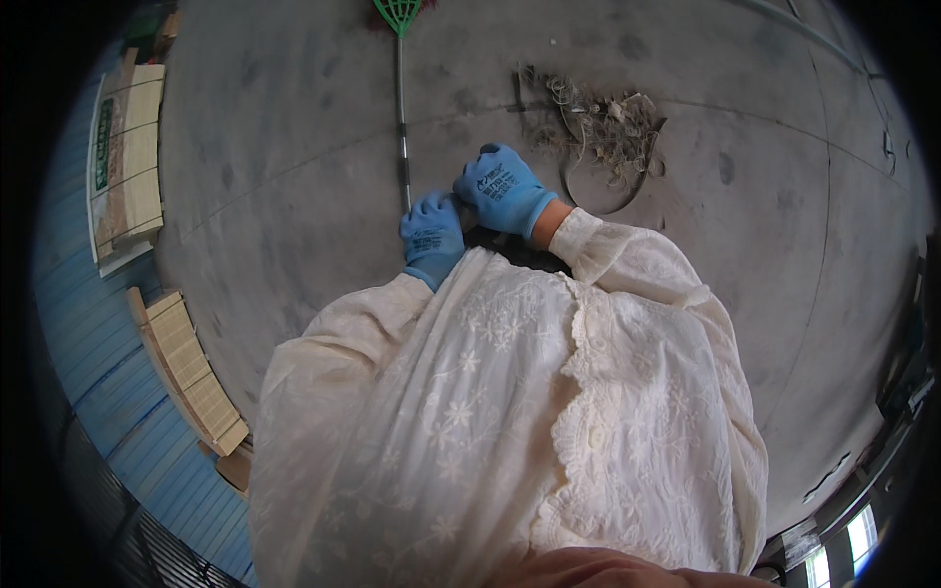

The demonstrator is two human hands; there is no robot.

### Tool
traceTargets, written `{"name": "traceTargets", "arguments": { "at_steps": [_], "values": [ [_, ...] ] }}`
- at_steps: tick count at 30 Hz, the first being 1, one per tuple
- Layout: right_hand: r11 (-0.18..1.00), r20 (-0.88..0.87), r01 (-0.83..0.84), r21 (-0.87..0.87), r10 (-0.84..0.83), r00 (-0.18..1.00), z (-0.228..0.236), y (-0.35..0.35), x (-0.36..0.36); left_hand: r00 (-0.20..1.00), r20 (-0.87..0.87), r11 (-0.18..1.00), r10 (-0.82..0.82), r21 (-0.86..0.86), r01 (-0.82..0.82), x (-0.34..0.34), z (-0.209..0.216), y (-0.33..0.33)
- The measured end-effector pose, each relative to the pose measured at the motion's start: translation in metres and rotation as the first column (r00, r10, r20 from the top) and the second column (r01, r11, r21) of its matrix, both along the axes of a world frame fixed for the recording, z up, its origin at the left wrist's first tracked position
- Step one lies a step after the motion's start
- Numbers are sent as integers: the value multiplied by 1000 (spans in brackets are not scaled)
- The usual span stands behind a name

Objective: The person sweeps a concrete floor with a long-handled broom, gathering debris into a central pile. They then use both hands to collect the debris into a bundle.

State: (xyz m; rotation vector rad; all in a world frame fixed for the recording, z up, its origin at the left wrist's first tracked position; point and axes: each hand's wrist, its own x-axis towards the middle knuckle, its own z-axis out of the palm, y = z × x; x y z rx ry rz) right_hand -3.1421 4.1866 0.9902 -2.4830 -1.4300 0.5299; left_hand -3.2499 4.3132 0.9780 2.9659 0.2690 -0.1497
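Observation:
Both my hands wear blue gloves and grip the near end of a long grey broom handle (401, 118). My left hand (430, 236) is closed on the handle lower down, close to my body. My right hand (504, 189) is closed just above and to the right of it. The handle runs straight away from me to a green broom head (397, 14) at the top edge. My cream lace sleeves and shirt fill the lower middle and hide the handle's end.
A pile of dry straw and debris (598, 127) lies on the grey concrete floor (284, 147), right of the broom. Stacks of pale wooden slats (191, 367) and a wrapped bundle (125, 162) lean along a blue corrugated wall (108, 392) at left.

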Motion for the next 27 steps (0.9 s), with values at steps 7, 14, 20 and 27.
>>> {"name": "traceTargets", "arguments": {
  "at_steps": [7, 14, 20, 27],
  "values": [
    [932, -399, 347, -109, -361, 843, -23, -11, -6, 984, -116, 988, -134, -95, 123, -14, 13, 5],
    [925, -520, 330, -187, -378, 766, -49, -22, -6, 954, 26, 943, -297, -149, 298, 6, 6, -19],
    [923, -537, 363, -129, -372, 757, -43, -35, -6, 940, 64, 941, -336, -13, 338, -4, 5, -33],
    [970, -532, 238, -59, -232, 814, -38, -58, -13, 824, -384, 905, -416, -265, 333, -31, 20, -28]
  ]
}}
